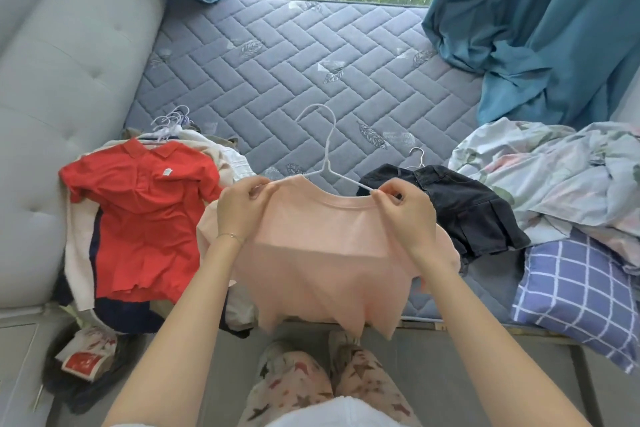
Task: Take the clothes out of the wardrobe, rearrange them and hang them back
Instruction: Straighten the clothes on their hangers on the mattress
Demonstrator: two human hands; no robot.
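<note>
We held the pink top [322, 253] at 6 o'clock, over the mattress [311, 55] edge. Left hand [242, 208] and right hand [403, 208] each pinched a shoulder onto the hanger [327, 149], likely to seat it squarely.

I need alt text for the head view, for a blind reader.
The left hand and right hand pinch the neckline of a pink top on a white hanger over a quilted mattress. A red polo shirt lies left, a black garment right.
</note>
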